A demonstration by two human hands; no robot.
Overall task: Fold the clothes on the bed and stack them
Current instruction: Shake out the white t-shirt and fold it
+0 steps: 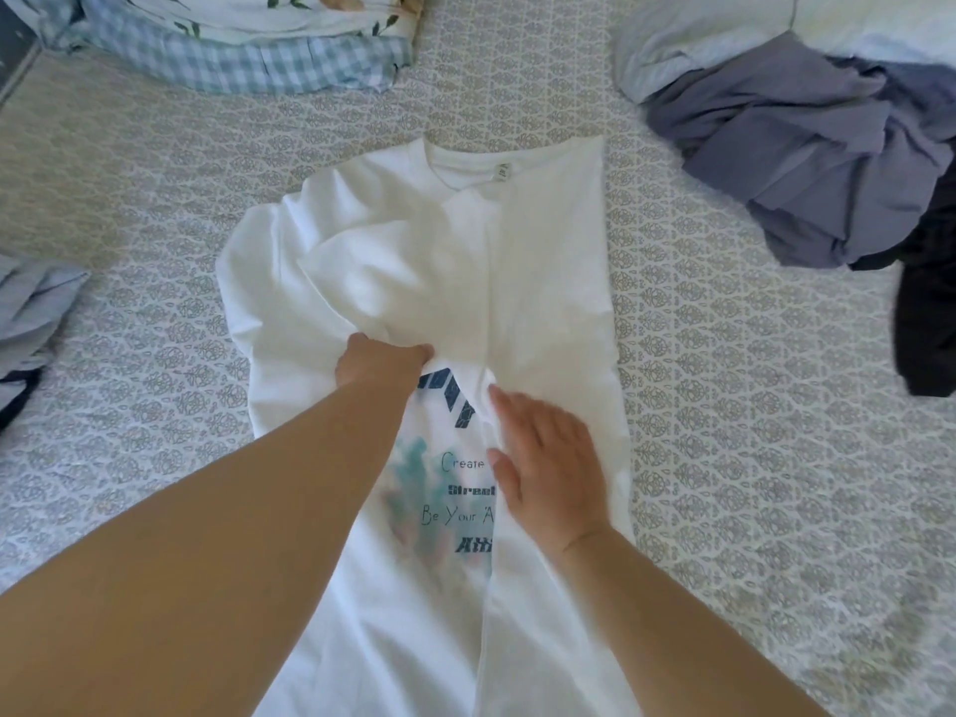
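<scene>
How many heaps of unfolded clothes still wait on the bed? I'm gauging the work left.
2: a grey-blue heap at the upper right and a light blue heap at the left edge. More may lie out of view.

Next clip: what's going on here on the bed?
A person is folding a white printed T-shirt spread on the grey patterned bedspread. The shirt's right side is already folded in over the print. The left hand pinches a fold of cloth near the chest, while the right hand lies flat, pressing the folded panel. A heap of grey-blue clothes lies unfolded at upper right.
</scene>
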